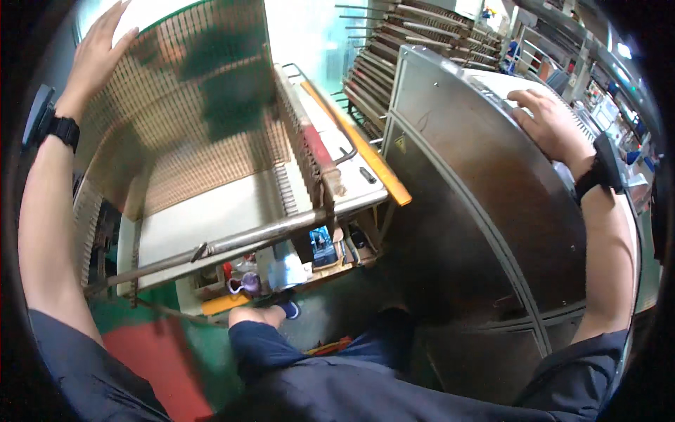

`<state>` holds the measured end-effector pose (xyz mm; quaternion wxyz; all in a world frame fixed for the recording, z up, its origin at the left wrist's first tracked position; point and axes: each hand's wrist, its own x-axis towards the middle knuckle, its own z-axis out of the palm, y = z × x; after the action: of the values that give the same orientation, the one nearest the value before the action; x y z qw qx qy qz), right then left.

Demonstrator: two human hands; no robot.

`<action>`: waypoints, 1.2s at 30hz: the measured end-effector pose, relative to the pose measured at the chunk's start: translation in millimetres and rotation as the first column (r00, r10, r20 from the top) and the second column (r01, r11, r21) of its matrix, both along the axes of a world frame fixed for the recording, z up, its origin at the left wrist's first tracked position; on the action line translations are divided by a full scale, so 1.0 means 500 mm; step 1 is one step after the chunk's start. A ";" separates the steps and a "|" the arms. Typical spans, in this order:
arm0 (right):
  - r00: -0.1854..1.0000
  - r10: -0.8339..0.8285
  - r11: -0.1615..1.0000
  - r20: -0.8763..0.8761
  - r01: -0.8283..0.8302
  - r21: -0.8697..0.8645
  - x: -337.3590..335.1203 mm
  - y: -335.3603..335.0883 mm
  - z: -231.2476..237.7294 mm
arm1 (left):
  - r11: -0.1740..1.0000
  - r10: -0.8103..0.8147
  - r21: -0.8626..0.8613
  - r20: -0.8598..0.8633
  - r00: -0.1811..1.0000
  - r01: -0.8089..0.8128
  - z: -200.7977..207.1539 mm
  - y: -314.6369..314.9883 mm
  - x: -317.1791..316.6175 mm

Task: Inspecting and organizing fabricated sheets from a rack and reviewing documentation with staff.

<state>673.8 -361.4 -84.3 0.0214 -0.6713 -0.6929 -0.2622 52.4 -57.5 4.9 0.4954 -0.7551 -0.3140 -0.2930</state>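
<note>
My left hand (pixel 97 60) is raised at the upper left, fingers stretched out, next to the upper left edge of a large thin sheet (pixel 204 179). The sheet has a fine tan grid and dark green areas, and stands tilted in a slotted rack (pixel 302 144). Whether the fingertips touch the sheet I cannot tell. On the right, my right hand (pixel 552 126) rests on the top edge of a tall metal cabinet (pixel 478 169). Its fingers are apart and slightly bent, with nothing seen in them. Dark bands circle both wrists.
A metal bar (pixel 260 235) runs across the front of the white worktop (pixel 204 214). An orange strip (pixel 369 162) lies along its right edge. Below, a shelf carries a purple cup (pixel 246 283) and a blue box (pixel 322 246). Stacked racks (pixel 415 49) stand behind.
</note>
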 end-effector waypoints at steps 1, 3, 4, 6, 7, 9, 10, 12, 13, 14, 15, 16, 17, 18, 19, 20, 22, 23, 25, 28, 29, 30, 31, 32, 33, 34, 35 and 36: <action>1.000 0.009 1.000 -0.017 -0.009 0.001 0.005 0.002 -0.006 | 0.974 0.174 -0.153 0.053 0.983 -0.165 0.006 0.026 -0.013; 0.995 0.006 1.000 -0.098 -0.008 -0.023 -0.003 -0.007 -0.004 | 0.858 0.263 -0.479 0.101 0.959 -0.185 -0.012 0.069 0.000; 0.996 -0.022 1.000 -0.084 0.020 -0.025 0.009 -0.009 -0.007 | 0.779 0.188 -0.623 0.130 0.974 -0.067 -0.032 0.072 0.012; 0.997 -0.033 0.999 -0.075 0.031 -0.033 0.010 -0.011 -0.006 | 0.862 0.217 -0.491 0.125 0.968 -0.130 -0.050 0.079 0.008; 0.994 -0.074 0.996 -0.084 0.070 -0.055 0.002 -0.007 -0.005 | 0.861 0.204 -0.499 0.157 0.966 -0.101 -0.052 0.075 -0.002; 0.991 -0.065 0.996 -0.121 0.057 -0.070 0.015 0.002 -0.014 | 0.857 0.181 -0.512 0.201 0.963 -0.055 -0.064 0.072 -0.010; 0.989 -0.059 0.997 -0.139 0.052 -0.057 0.019 0.002 -0.014 | 0.875 0.185 -0.478 0.193 0.964 -0.072 -0.064 0.074 -0.009; 0.989 -0.086 0.995 -0.120 0.080 -0.052 0.011 0.005 -0.014 | 0.894 0.186 -0.441 0.207 0.961 -0.078 -0.068 0.073 -0.025; 0.989 -0.060 0.997 -0.138 0.053 -0.055 0.008 0.003 -0.011 | 0.894 0.178 -0.441 0.182 0.967 -0.081 -0.066 0.075 -0.033; 0.992 -0.058 0.997 -0.116 0.053 -0.049 -0.002 0.001 -0.010 | 0.893 0.172 -0.442 0.157 0.973 -0.086 -0.066 0.072 -0.045; 0.992 -0.061 0.997 -0.107 0.057 -0.042 -0.003 -0.003 -0.009 | 0.935 0.193 -0.310 0.042 0.980 -0.171 -0.061 0.051 -0.034; 0.993 -0.068 0.997 -0.101 0.065 -0.041 -0.003 -0.006 -0.014 | 0.954 0.089 -0.292 0.076 0.993 -0.064 -0.068 0.029 -0.015; 0.989 -0.085 0.996 -0.120 0.079 -0.047 -0.011 0.003 -0.017 | 0.963 -0.004 -0.268 0.107 0.994 0.033 -0.085 0.004 -0.009; 0.984 -0.115 0.993 -0.140 0.110 -0.044 -0.013 0.007 -0.020 | 0.957 -0.107 -0.250 0.158 0.982 0.144 -0.126 -0.017 -0.002; 0.979 -0.119 0.992 -0.167 0.110 -0.061 0.002 0.008 -0.025 | 0.803 -0.143 -0.500 0.365 0.920 0.323 -0.175 -0.062 0.032; 0.973 -0.121 0.992 -0.199 0.109 -0.070 0.023 0.009 -0.027 | 0.472 -0.188 -0.670 0.558 0.808 0.573 -0.215 -0.145 0.073; 0.972 -0.163 0.984 -0.170 0.147 -0.104 0.064 0.035 -0.040 | 0.159 -0.208 -0.878 0.416 0.885 0.451 -0.257 -0.298 0.081; 0.972 -0.194 0.973 -0.130 0.174 -0.148 0.029 0.034 -0.021 | -0.072 -0.147 -0.922 0.387 0.911 0.380 -0.247 -0.398 0.113; 0.976 -0.198 0.974 -0.086 0.186 -0.132 -0.003 0.033 -0.005 | -0.149 -0.192 -0.928 0.365 0.911 0.341 -0.285 -0.436 0.115; 0.976 -0.219 0.973 0.007 0.219 -0.067 0.013 -0.021 0.027 | -0.306 -0.228 -0.882 0.433 0.872 0.358 -0.294 -0.448 0.144; 0.968 -0.237 0.969 0.085 0.242 -0.047 0.018 -0.046 0.052 | -0.301 -0.302 -0.870 0.475 0.826 0.390 -0.297 -0.447 0.154; 0.964 -0.265 0.964 0.029 0.264 0.022 0.036 -0.075 0.073 | -0.301 -0.311 -0.873 0.471 0.826 0.385 -0.307 -0.437 0.152; 0.958 -0.282 0.946 -0.045 0.286 0.152 0.056 -0.112 0.092 | -0.310 -0.247 -0.841 0.521 0.817 0.443 -0.322 -0.418 0.140; 0.951 -0.293 0.927 -0.093 0.307 0.216 0.066 -0.156 0.126 | -0.317 -0.173 -0.805 0.569 0.804 0.502 -0.336 -0.409 0.132; 0.946 -0.289 0.897 -0.144 0.320 0.305 0.064 -0.208 0.154 | -0.433 -0.020 -0.666 0.681 0.732 0.607 -0.340 -0.425 0.138; 0.962 -0.272 0.837 -0.023 0.248 0.488 0.116 -0.262 0.166 | -0.441 -0.032 -0.666 0.682 0.731 0.602 -0.339 -0.421 0.133; 0.965 -0.261 0.767 0.004 0.205 0.608 0.142 -0.322 0.183 | -0.456 -0.059 -0.675 0.674 0.736 0.581 -0.340 -0.414 0.123; 0.968 -0.249 0.689 -0.015 0.188 0.700 0.140 -0.382 0.197 | -0.471 -0.086 -0.681 0.669 0.739 0.561 -0.340 -0.410 0.114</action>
<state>743.8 -552.4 14.4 0.2129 -0.6799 -0.4585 -0.5312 109.2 -262.3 -165.1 -0.4979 -0.8232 -0.2124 -0.1715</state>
